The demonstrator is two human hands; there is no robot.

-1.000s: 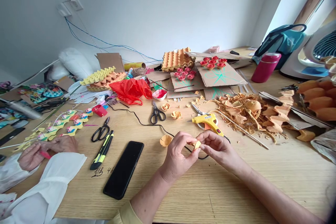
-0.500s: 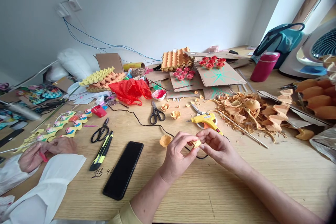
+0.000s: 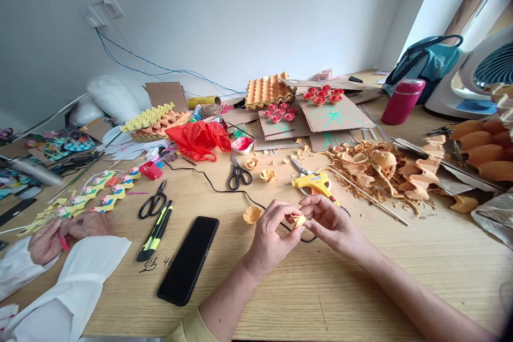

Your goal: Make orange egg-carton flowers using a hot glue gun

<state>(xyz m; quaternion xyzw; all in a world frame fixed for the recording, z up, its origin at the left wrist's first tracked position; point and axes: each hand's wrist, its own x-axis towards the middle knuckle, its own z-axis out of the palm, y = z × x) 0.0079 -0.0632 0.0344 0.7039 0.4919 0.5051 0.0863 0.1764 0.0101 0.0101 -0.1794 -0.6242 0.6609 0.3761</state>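
Between my hands is a small yellow-orange egg-carton flower [image 3: 297, 220], partly covered by fingers. My left hand [image 3: 273, 232] pinches it from the left with thumb and forefinger. From the other side my right hand [image 3: 331, 224] grips its edge, fingers bent. A loose flower cup [image 3: 252, 215] sits on the table just left of my left hand. Beyond my hands lies a yellow glue gun [image 3: 312, 184], resting over silver-bladed scissors [image 3: 298, 166]. Two more carton flowers, one [image 3: 267, 175] nearer and one [image 3: 251, 163] farther, stand beside black-handled scissors [image 3: 239, 173].
A black phone [image 3: 188, 261], a utility knife [image 3: 155, 231] and black scissors [image 3: 152, 206] lie to my left. Another person's hands [image 3: 70, 232] work at far left. Carton scraps [image 3: 372, 168] heap up at right. Red flowers [image 3: 323, 96] stand on cardboard [image 3: 340, 117] behind.
Both my hands stay nearly in place, with the flower turned slightly between my fingers. The other person's hands shift a little with a pink strip. The view drifts slightly.
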